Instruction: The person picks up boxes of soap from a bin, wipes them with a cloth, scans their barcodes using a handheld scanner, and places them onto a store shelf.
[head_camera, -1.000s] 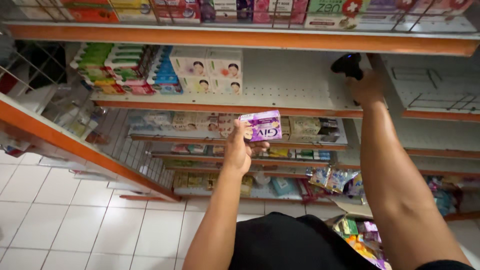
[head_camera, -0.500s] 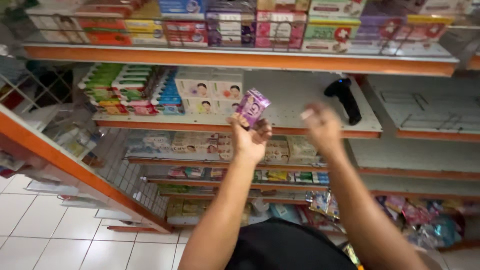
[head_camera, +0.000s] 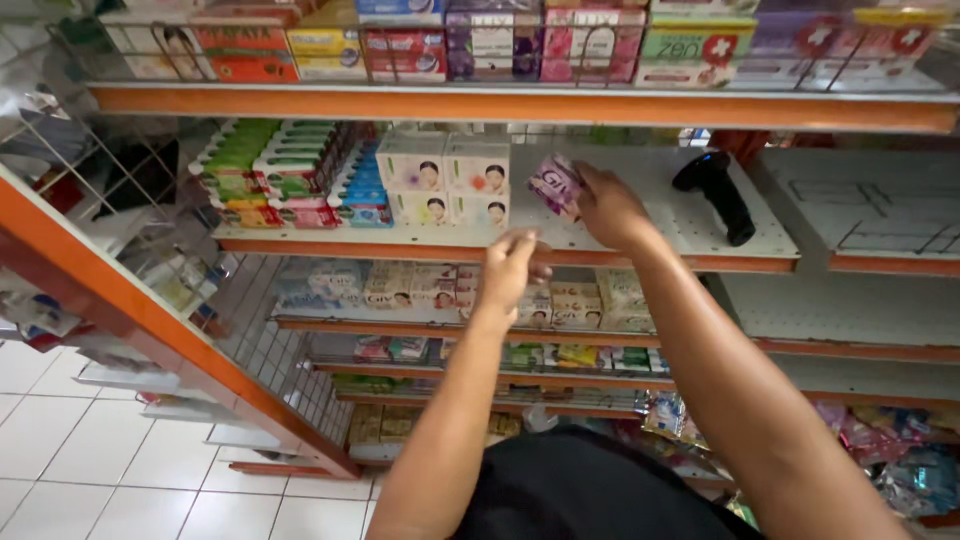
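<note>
Reaching up to the white perforated shelf (head_camera: 640, 215) in the middle of the frame, the right hand (head_camera: 608, 205) had its grip closed around a small purple soap box (head_camera: 556, 186), tilted, just above the shelf surface and just right of the stacked white soap boxes (head_camera: 445, 180). The left hand (head_camera: 512, 268) hung lower, near the shelf's orange front edge, fingers loosely curled and holding nothing (it touched no carton that I could see). A black handheld scanner (head_camera: 715, 190) lay on the same shelf toward the right, well apart from the box. Green and red cartons (head_camera: 270, 175) filled the shelf's left end, and more packets lined the top shelf (head_camera: 520, 100) along the upper edge of the frame. To my eye, setting the box down well called for levelling it first, squaring it against the white stack beside it, and easing the fingers off only once it sat flat, so the neighbours stayed put.
</note>
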